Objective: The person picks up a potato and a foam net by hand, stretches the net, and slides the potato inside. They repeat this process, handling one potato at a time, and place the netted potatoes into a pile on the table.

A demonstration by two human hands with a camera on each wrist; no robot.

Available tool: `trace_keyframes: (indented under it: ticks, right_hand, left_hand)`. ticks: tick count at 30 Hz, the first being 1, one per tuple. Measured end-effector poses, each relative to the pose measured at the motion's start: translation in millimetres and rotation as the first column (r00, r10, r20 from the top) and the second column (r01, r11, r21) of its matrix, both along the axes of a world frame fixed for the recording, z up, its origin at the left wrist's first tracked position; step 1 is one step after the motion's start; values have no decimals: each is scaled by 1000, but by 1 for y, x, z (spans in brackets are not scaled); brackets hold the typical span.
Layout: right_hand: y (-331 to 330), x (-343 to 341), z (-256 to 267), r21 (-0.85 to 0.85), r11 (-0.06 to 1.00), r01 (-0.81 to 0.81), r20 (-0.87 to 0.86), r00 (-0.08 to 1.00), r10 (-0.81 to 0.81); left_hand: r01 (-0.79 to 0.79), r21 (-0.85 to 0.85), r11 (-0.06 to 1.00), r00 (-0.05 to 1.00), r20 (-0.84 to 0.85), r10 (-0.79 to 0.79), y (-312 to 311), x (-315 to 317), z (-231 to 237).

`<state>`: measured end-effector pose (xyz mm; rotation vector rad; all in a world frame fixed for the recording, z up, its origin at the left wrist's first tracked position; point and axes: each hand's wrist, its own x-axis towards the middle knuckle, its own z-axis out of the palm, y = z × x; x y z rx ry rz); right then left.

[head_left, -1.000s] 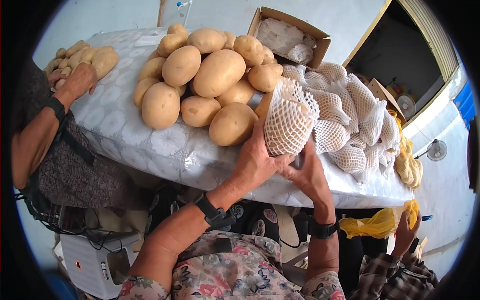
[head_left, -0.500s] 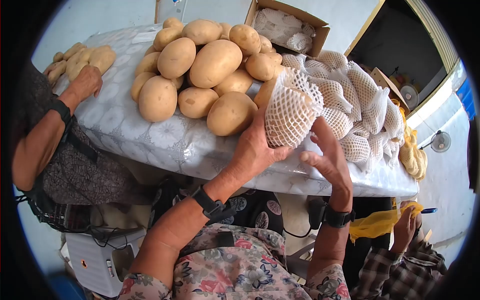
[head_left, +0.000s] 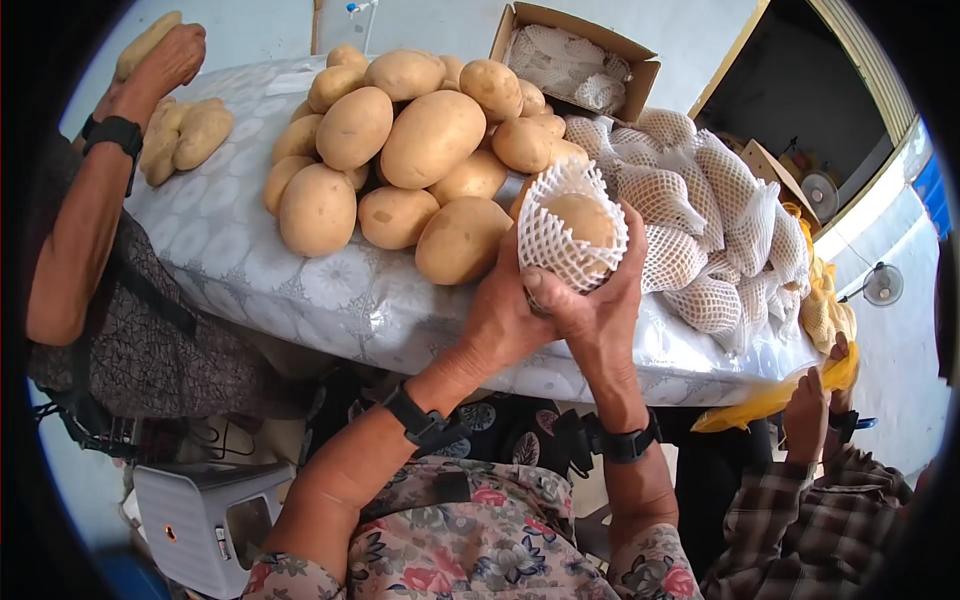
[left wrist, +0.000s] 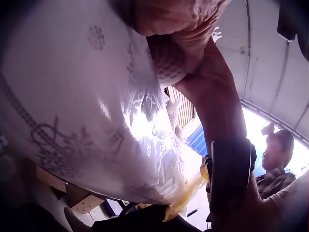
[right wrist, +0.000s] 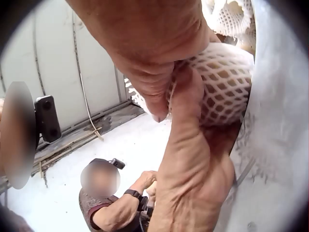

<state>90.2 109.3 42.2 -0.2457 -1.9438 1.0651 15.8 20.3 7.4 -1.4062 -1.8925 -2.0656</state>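
In the head view a potato sits inside a white foam net sleeve, held over the near edge of the table. My left hand grips it from the left and below. Around its right side curl the fingers of my right hand, and the thumbs come together at the front. The sleeve's top gapes, leaving part of the potato bare. Seen from the right wrist, the net stretches over the potato between both hands. Much of the sleeve is hidden behind fingers in the left wrist view.
Bare potatoes are heaped just beyond my hands. Several net-wrapped potatoes lie to the right. A cardboard box with white nets stands behind. People work at both sides, one lifting a potato, another handling a yellow net bag.
My right hand let go of the sleeve, moved right, then came back to grip it. The sleeved potato now tilts its gaping top toward me. The person at left has raised a potato.
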Motion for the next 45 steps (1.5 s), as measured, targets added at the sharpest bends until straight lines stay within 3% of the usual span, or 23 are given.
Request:
trace_keyframes:
  ticks: [2,4,8,10,13,17,20,21,24,28,29,32,35,36,38,41,44,45]
  right_hand:
    - [-3,-1,-2,-18,1000,14,-20,1000,-14]
    - [1,9,27,-316,925,-213,44,970,238]
    - [48,7,47,-146,933,-330,185,917,354]
    - [43,6,75,-293,814,-501,204,799,565]
    - [58,-4,73,-286,788,-546,276,740,613]
    - [42,-11,69,-383,831,-404,263,815,517]
    - [47,-14,51,-309,906,-291,94,938,333]
    - [47,-11,43,-330,869,-369,-49,926,375]
    - [42,4,26,-368,829,-422,-56,900,433]
    - [28,6,22,-368,901,-229,60,961,268]
    - [37,4,9,-266,932,-245,-31,969,246]
    - [35,3,9,-506,750,-427,-355,895,270]
    - [37,5,4,-613,593,-522,-535,827,174]
    - [36,5,6,-648,533,-544,-582,805,114]
    - [39,8,8,-688,468,-555,-608,793,46]
    - [40,18,11,-696,360,-621,-657,754,30]
    - [39,23,10,-726,259,-637,-654,756,24]
    - [34,22,9,-734,278,-620,-642,767,15]
  left_hand:
    - [-30,-13,999,999,-27,29,0,-2,1]
    - [-7,-42,999,1000,26,8,-2,1,5]
    - [36,-111,993,999,40,-31,-2,5,7]
    - [23,-87,996,1000,-18,-25,0,5,6]
    - [48,-79,996,998,-38,-51,-2,0,5]
    - [16,-104,994,1000,6,-16,-3,1,7]
    - [-73,-125,990,997,8,75,0,3,3]
    - [-55,-145,988,998,27,60,-1,3,4]
    - [-17,-140,990,999,41,23,-1,2,5]
    - [77,-20,997,997,-5,-77,2,-2,-4]
    - [113,10,993,994,-1,-113,1,-5,-5]
    - [128,-5,992,987,-92,-128,-7,-8,-3]
    - [338,233,912,899,208,-386,-6,-1,-1]
    - [321,146,936,916,205,-346,-9,-2,-5]
    - [270,-29,963,946,194,-259,-21,-6,-18]
    - [223,4,975,964,145,-222,-34,-2,-12]
    - [183,233,955,930,276,-245,-38,15,18]
    - [136,335,932,962,179,-205,-31,17,22]
